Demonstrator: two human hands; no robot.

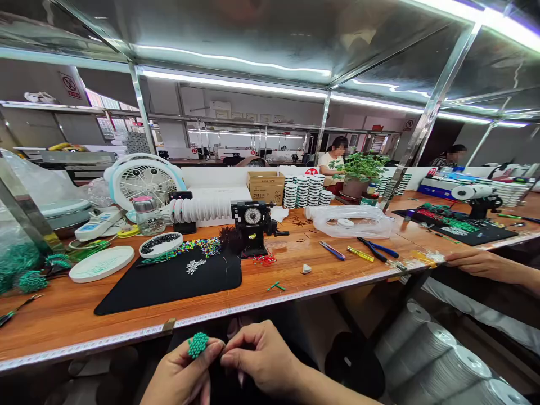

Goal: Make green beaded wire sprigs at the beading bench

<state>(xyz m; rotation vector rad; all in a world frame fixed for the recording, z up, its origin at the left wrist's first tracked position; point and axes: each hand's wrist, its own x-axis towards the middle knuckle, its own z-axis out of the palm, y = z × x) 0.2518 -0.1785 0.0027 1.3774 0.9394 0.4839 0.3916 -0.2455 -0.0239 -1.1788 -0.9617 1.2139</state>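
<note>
Just below the front edge of the bench, my left hand (185,365) is closed around a bundle of thin green-tipped pieces (198,345). Its round cluster of ends shows above the thumb and forefinger. My right hand (264,354) sits beside it with thumb and forefinger pinched close to the left fingertips. What that pinch holds is too small to make out. On the bench in front lies a black mat (189,281) with a small heap of white pieces (196,266) and many coloured beads (206,246). Two short green pieces (276,286) lie near the edge.
A black winding machine with a dial (253,215) carries white spools (206,210). Pliers (377,249), a yellow-handled tool (360,253) and a white dish (102,263) lie around it. A co-worker's hand (481,264) rests at the right edge; large spools (464,365) stand below.
</note>
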